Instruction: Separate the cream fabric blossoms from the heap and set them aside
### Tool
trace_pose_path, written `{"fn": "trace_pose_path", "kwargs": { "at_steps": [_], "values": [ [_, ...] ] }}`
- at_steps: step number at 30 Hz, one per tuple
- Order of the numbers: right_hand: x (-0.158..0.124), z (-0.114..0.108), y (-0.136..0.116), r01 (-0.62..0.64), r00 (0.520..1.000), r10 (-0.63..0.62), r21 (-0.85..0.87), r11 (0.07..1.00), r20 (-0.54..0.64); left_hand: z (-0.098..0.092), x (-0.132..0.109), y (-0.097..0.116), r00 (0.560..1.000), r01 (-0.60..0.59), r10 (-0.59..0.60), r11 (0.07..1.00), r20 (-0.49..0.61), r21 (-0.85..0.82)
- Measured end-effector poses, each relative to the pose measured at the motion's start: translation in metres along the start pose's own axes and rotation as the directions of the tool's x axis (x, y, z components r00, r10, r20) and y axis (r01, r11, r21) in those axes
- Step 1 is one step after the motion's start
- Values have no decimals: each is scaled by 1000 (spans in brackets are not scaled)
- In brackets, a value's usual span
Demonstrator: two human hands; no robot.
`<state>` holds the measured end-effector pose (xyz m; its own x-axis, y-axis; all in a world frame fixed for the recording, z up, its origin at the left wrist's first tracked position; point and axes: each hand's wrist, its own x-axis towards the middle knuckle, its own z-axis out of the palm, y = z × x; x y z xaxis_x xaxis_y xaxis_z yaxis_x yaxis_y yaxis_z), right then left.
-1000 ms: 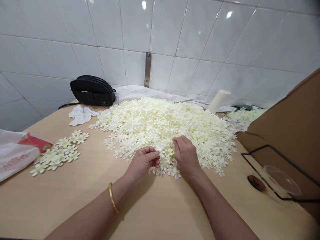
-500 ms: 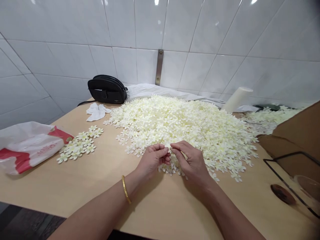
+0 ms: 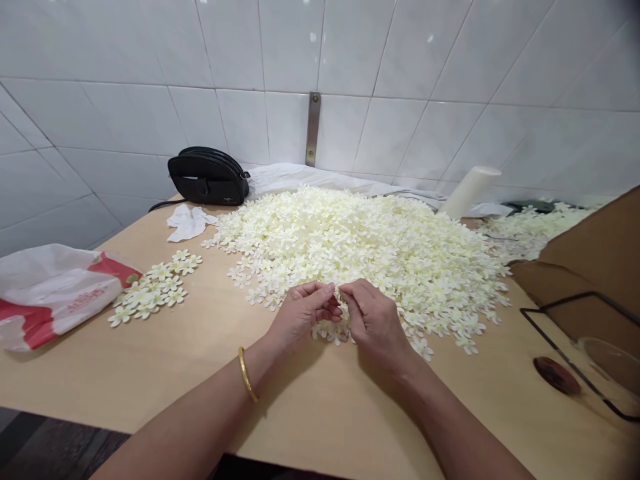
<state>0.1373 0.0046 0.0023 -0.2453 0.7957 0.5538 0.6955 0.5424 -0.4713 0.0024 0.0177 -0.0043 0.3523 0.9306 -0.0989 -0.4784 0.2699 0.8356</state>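
Observation:
A large heap of white and pale-yellow artificial flowers (image 3: pixel 350 233) spreads over the wooden table. At its front edge my left hand (image 3: pixel 300 312) and my right hand (image 3: pixel 379 321) meet, fingertips almost touching. The left thumb presses on its index finger, while the other fingers curl in below. On the right hand, thumb and index finger are pinched together. Whatever lies between the fingertips is too small and too much like the heap behind to make out. A few loose flowers (image 3: pixel 333 331) lie right under the hands.
Left on the table (image 3: pixel 215 373) are a small cluster of flowers (image 3: pixel 150 291), a white-and-red plastic bag (image 3: pixel 55 293), a crumpled tissue (image 3: pixel 189 223) and a black pouch (image 3: pixel 209 177). At right stand a white roll (image 3: pixel 470 192), brown cardboard (image 3: pixel 590 247) and a black metal frame (image 3: pixel 563 353).
The view has shifted slightly. My right thumb and fingers have closed up more, and the gap between them is smaller. My left hand keeps nearly the same pinch.

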Motion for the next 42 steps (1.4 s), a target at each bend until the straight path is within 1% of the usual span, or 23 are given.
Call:
{"fn": "trace_pose_path", "kwargs": {
  "at_steps": [4, 10, 14, 16, 21, 28, 35, 37, 42],
  "values": [
    [0, 0, -2, -46, 999, 46, 20, 999, 10, -1, 0, -1, 999, 42, -42, 999, -9, -22],
    [2, -1, -2, -186, 982, 188, 166, 968, 2, -4, 2, -3, 997, 79, -77, 992, 30, -94],
    [2, -2, -1, -230, 972, 233, 203, 952, 6, -3, 3, -2, 995, 96, -91, 990, 52, -106],
    [2, -3, -2, -216, 976, 219, 212, 953, 7, -2, 2, -1, 994, 103, -98, 989, 53, -107],
    [4, -6, -4, -133, 991, 137, 255, 958, 1, 0, 2, 1, 997, 82, -82, 990, 5, -114],
    [2, -1, -3, -196, 975, 217, 271, 942, -50, 2, 1, 2, 997, 67, -63, 988, 32, -142],
    [1, 0, -5, -191, 972, 215, 210, 959, -98, 5, 0, 5, 995, 103, -100, 983, 30, -151],
    [1, -1, -6, -171, 975, 194, 198, 965, -106, 5, 0, 5, 995, 103, -100, 983, 22, -151],
    [1, -3, -7, -65, 994, 77, 142, 988, -83, 1, 0, 4, 998, 58, -58, 989, 1, -137]
  ]
}}
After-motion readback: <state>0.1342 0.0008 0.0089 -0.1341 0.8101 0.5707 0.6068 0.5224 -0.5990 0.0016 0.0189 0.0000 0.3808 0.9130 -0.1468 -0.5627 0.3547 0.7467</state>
